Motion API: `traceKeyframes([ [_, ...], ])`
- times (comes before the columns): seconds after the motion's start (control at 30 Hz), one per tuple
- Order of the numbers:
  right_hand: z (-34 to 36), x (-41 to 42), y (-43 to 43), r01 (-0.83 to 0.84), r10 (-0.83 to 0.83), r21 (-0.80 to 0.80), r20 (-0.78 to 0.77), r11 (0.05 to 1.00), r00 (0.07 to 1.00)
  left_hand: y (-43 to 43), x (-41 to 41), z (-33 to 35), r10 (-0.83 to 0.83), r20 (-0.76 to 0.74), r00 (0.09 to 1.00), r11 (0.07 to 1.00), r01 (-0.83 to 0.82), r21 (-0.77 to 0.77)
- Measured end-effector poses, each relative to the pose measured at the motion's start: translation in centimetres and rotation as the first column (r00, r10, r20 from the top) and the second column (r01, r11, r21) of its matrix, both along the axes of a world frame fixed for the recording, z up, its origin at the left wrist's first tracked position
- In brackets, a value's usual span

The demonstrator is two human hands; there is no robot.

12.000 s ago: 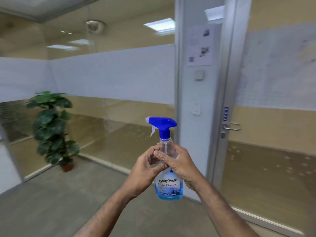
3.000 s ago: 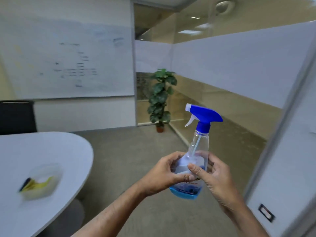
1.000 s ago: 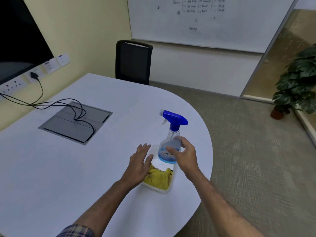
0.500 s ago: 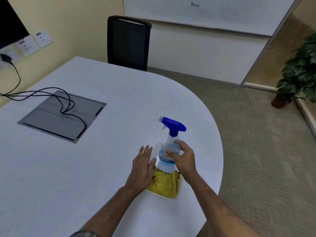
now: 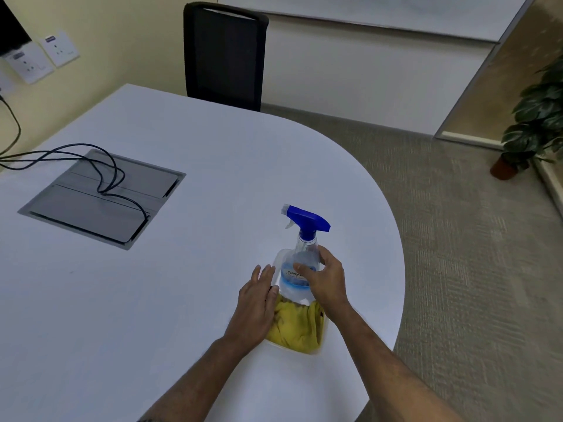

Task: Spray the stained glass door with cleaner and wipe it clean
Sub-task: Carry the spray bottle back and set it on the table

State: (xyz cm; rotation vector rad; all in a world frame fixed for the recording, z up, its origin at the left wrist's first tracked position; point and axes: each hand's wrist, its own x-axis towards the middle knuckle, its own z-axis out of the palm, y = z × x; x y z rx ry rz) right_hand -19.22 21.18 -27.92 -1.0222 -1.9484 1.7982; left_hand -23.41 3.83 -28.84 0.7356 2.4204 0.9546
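A clear spray bottle (image 5: 300,263) with a blue trigger head stands upright in the far end of a clear plastic tub (image 5: 278,263) on the white table (image 5: 182,284). My right hand (image 5: 326,278) is wrapped around the bottle's body. A crumpled yellow cloth (image 5: 297,327) fills the near end of the tub. My left hand (image 5: 256,303) lies flat against the tub's left side, fingers spread, holding nothing. The glass door is out of view.
A grey cable hatch (image 5: 100,199) with black cables sits in the table at the left. A black chair (image 5: 225,53) stands behind the table. A potted plant (image 5: 536,117) is at the right on the carpet. Wall sockets (image 5: 39,56) are at the upper left.
I have turned from the glass door to the table and lowered the bottle into the tub. Over the last second the bottle settled; my left hand stays on the tub's side.
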Motion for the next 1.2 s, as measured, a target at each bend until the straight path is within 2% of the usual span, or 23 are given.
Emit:
traceKeyframes([
  [0.4, 0.5, 0.5, -0.5, -0.026, 0.024, 0.06, 0.041, 0.998, 0.999, -0.4, 0.0, -1.0, -0.05, -0.046, 0.998, 0.999, 0.049, -0.017],
  [0.5, 0.9, 1.8, -0.9, -0.019, 0.005, 0.145, 0.102, 0.989, 0.995, -0.5, -0.1, -0.8, -0.004, -0.075, 0.997, 1.0, 0.003, -0.008],
  [0.63, 0.8, 4.7, -2.1, 0.095, -0.138, 0.309, 0.119, 0.946, 0.983, -0.4, -0.1, -0.8, 0.047, -0.122, 0.991, 0.998, -0.05, -0.029],
  [0.97, 0.7, 4.2, -2.8, 0.039, -0.081, 0.302, 0.128, 0.952, 0.988, 0.2, 0.1, -0.9, 0.088, -0.141, 0.986, 0.992, -0.099, -0.072],
  [1.2, 1.1, 2.7, -2.2, -0.015, -0.017, 0.266, 0.119, 0.964, 0.993, 1.9, -0.2, 0.1, 0.097, -0.108, 0.989, 0.995, -0.096, 0.01],
])
